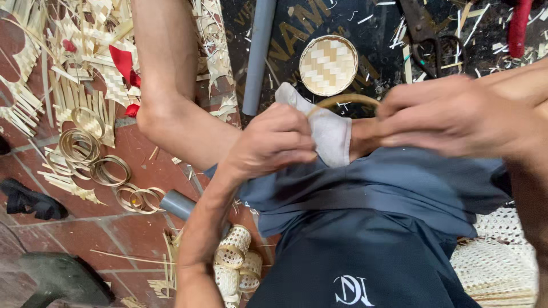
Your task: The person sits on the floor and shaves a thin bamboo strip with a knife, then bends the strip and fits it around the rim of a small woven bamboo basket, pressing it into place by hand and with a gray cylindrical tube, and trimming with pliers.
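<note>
- left hand (pixel 274 142) is clamped shut on a pale cloth (pixel 331 134), pressed against a thin bamboo hoop (pixel 342 100)
- right hand (pixel 451 117) pinches the hoop's other side, a bit blurry
- hoop sits over the lap, just above dark blue shorts (pixel 371 188)
- small round woven lid (pixel 328 64) lies right behind it, grey pipe (pixel 258 54) beside
- loose bamboo rings (pixel 94 157) off left on the tile floor (pixel 85 228)

Soft, even daylight with faint shadows; the right hand (pixel 456 117) is motion-blurred, edges slightly stretched.
</note>
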Demonstrator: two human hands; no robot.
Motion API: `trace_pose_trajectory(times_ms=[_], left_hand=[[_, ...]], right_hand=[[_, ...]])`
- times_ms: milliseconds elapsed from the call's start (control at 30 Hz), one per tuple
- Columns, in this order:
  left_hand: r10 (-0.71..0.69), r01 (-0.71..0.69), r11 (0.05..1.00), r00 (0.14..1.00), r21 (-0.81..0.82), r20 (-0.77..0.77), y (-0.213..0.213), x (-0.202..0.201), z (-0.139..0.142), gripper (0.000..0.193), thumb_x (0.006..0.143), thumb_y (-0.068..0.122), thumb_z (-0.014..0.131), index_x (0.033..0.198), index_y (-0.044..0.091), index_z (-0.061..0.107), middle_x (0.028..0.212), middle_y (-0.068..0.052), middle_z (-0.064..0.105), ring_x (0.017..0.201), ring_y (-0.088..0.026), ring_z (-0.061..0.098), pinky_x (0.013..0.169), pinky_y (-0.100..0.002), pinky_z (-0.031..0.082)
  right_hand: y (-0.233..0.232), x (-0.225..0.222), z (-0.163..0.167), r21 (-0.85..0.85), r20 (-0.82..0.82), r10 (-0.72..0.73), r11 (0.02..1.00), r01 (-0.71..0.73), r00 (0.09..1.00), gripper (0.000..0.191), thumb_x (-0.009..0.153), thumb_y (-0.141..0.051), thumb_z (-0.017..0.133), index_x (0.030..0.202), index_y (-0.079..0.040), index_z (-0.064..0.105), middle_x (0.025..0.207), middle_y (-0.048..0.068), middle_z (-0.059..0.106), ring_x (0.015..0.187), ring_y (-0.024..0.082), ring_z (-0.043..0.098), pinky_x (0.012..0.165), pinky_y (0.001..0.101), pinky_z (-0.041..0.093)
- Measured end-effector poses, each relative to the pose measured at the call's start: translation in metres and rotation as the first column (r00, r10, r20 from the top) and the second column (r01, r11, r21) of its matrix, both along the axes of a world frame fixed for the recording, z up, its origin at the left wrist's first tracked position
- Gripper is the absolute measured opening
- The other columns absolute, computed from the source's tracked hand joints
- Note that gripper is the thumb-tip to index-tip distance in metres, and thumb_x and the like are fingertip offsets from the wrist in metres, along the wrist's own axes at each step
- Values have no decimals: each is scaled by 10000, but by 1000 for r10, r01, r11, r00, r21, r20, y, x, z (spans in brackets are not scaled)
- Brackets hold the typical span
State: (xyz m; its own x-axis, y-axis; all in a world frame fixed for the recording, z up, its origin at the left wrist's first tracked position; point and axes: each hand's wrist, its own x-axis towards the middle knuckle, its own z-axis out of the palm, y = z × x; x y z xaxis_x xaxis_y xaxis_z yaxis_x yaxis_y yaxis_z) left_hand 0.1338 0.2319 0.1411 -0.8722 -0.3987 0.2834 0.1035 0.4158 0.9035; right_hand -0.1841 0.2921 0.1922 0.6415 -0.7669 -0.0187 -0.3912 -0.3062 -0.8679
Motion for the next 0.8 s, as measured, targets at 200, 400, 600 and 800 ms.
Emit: trace_pose_trajectory(times_ms=[200,400,600,800], left_hand=[[188,-125,819,980,-560,56,2,-32,-39,162,900,153,771,998,66,675,910,-38,603,906,-227,604,928,-405,488],[279,-203,737,960,-644,16,-2,-45,-53,178,892,173,762,999,64,671,888,-37,577,897,-221,602,907,-396,482],[474,-319,694,877,-646,77,12,-67,-55,86,884,108,692,949,66,654,853,-53,547,858,-239,578,850,-398,469],[560,-416,680,826,-604,62,18,-89,-56,98,872,85,655,967,62,640,887,-73,542,876,-260,564,844,-404,464]], right_hand=[[12,28,-73,-444,-396,-107,892,-88,912,209,717,-151,688,906,-62,689,1101,76,668,916,253,639,732,393,518],[5,25,-95,-533,-385,-197,845,-43,902,199,750,-156,660,926,-67,685,1127,60,680,953,238,636,758,378,501],[4,22,-98,-512,-353,-146,857,-60,924,254,756,-164,660,979,-48,695,1082,48,687,944,242,627,793,374,499],[-3,11,-100,-534,-241,-110,844,-37,964,249,750,-133,677,978,-33,683,1068,77,680,958,269,633,812,393,510]])
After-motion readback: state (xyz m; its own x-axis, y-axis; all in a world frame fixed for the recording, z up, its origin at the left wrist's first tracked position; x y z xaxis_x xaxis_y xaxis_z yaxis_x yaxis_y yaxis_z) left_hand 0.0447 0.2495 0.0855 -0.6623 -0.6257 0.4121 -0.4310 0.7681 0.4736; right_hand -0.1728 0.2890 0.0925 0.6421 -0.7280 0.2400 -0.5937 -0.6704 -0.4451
